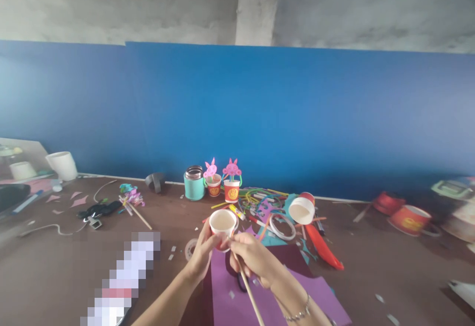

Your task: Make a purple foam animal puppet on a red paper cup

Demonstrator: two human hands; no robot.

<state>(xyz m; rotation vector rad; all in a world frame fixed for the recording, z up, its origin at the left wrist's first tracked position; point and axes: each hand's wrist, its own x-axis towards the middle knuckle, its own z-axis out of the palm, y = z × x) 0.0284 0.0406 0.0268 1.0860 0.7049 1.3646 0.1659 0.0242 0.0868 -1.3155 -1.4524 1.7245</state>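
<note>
My left hand (202,252) is wrapped round the side of a paper cup (222,221), white inside and red outside, its open mouth tilted toward me. Closed at the cup's front right is my right hand (254,256), with a thin wooden stick (249,294) in its fingers. The stick slants down toward me, its upper end close to the cup wall; whether it touches the cup is hidden by my fingers. Under my hands lie sheets of purple paper (226,299), with a dark looped object (242,282) partly covered by the right hand.
Two red cups with pink paper animal figures (232,168) stand behind, beside a teal jar (194,186). Colourful pipe cleaners (256,196), a tape ring (282,227), a tipped cup (302,210) and a red strip (323,248) lie right. A tape roll (190,250) is left.
</note>
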